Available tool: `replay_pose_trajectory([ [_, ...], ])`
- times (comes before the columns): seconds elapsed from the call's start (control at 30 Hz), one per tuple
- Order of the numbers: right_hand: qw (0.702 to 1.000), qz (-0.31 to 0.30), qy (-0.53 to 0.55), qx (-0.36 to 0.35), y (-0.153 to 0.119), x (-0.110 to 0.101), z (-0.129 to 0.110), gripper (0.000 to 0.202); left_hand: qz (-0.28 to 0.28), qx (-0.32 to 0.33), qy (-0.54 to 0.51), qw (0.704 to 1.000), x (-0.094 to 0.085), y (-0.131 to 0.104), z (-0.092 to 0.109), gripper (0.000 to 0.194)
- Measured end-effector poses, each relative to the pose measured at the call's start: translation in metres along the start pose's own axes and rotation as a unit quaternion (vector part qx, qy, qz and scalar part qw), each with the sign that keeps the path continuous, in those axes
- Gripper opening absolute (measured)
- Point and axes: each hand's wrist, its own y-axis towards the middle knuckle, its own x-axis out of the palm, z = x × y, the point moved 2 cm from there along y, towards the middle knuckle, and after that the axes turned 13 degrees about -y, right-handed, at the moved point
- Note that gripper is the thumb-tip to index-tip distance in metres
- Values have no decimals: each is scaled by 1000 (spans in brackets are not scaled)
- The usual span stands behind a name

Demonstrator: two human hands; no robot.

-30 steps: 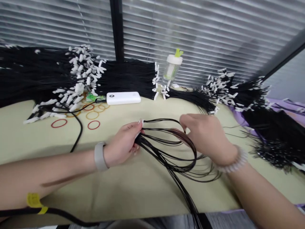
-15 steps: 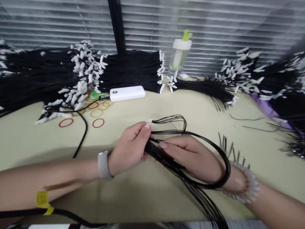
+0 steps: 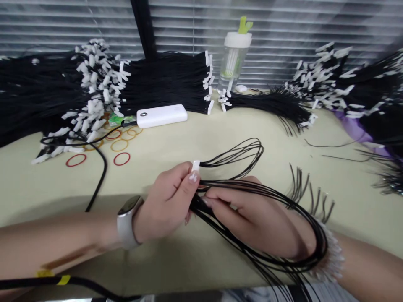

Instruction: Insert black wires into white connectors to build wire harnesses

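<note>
In the head view, green letters ending in "LLO" show on the one clear bottle (image 3: 233,63), and one white power bank (image 3: 162,116) bears a round dark mark too small to read. The yellow tag (image 3: 64,279) on the thick cable (image 3: 85,283) shows no legible print. Piles of black wires with white ends (image 3: 166,84) line the back of the table (image 3: 195,138) and both sides, too many to count. Two red bands (image 3: 121,158) lie apart near the left pile; a third overlaps a cluster of yellow bands (image 3: 119,145). Over the table's front half, the left hand (image 3: 166,201) pinches one white connector (image 3: 195,165) on the wire bundle (image 3: 248,184); the right hand (image 3: 252,214) is closed on its strands just beside, a loop circling the wrist.
</note>
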Motion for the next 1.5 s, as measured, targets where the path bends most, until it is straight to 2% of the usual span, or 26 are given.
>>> replay_pose_trajectory([
  [0.27, 995, 19, -92, -43, 1, -7, -2, 20, 8, 4, -6, 1000, 1, 0, 0, 31],
  [0.43, 985, 32, -169, -24, 3, -5, 2, 18, 30, -14, 1, 999, 1, 3, 2, 31],
  [0.57, 985, 6, -174, -11, 3, -19, 27, 16, 62, -59, -59, 995, 2, 7, 3, 32],
  [0.63, 989, -32, -139, 45, 2, -34, 47, 12, 75, -91, -83, 990, 3, 9, 3, 33],
  [0.67, 984, 36, -142, 101, 1, -46, 59, 13, 76, -105, -90, 988, 3, 11, 3, 33],
  [0.7, 972, 98, -144, 160, 0, -58, 70, 12, 76, -116, -94, 986, 3, 12, 2, 34],
  [0.77, 931, 264, -78, 238, -4, -79, 89, 13, 72, -128, -102, 984, 2, 13, 0, 36],
  [0.83, 876, 390, 98, 265, -6, -92, 103, 17, 65, -131, -107, 983, 1, 13, -2, 37],
  [0.87, 841, 424, 200, 270, -6, -95, 107, 17, 60, -132, -107, 984, 1, 13, -4, 37],
  [0.93, 772, 441, 350, 295, -3, -95, 108, 16, 48, -133, -105, 984, 0, 12, -6, 37],
  [0.97, 753, 439, 382, 308, -2, -93, 104, 18, 46, -133, -106, 984, 0, 12, -7, 37],
  [1.0, 750, 435, 390, 310, -1, -90, 99, 20, 49, -133, -110, 984, 0, 12, -7, 37],
  [1.03, 767, 421, 381, 298, 0, -86, 92, 22, 54, -133, -118, 983, -1, 12, -8, 37],
  [1.1, 836, 365, 330, 243, 3, -74, 75, 29, 57, -137, -140, 979, -1, 12, -8, 37],
  [1.17, 912, 266, 243, 199, 4, -59, 59, 20, 49, -143, -156, 976, -1, 13, -7, 37],
  [1.23, 961, 173, 125, 175, 4, -43, 48, 12, 42, -149, -162, 975, -1, 14, -7, 36],
  [1.33, 987, 107, -9, 117, 3, -26, 38, 13, 42, -153, -151, 976, -1, 15, -7, 36],
  [1.5, 989, 124, -67, 53, 2, -13, 29, 10, 22, -163, -105, 981, 0, 13, -4, 40],
])
